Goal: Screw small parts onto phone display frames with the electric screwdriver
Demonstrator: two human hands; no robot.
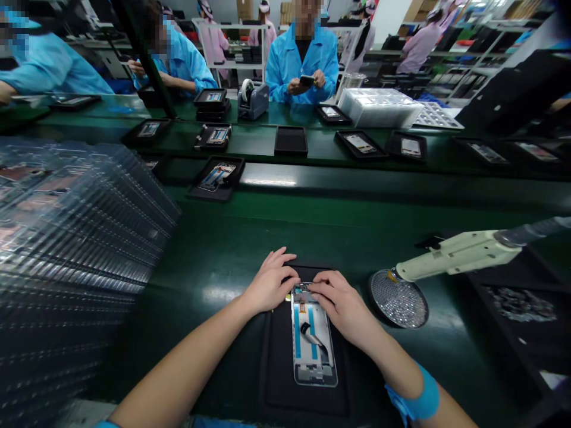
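A phone frame (313,345) with blue strips lies in a black tray (276,368) right in front of me. My left hand (270,282) rests at the frame's top left corner, fingers curled and pressing there. At the frame's top edge, my right hand (341,302) pinches with its fingertips; what it holds is too small to make out. Both hands meet at the top end of the frame.
A round screw dish (398,300) sits to the right, an electric screwdriver (455,255) lying over it. A tall stack of clear trays (66,249) fills the left. Trays with phones ride the conveyor (357,154) behind; people in blue coats work opposite.
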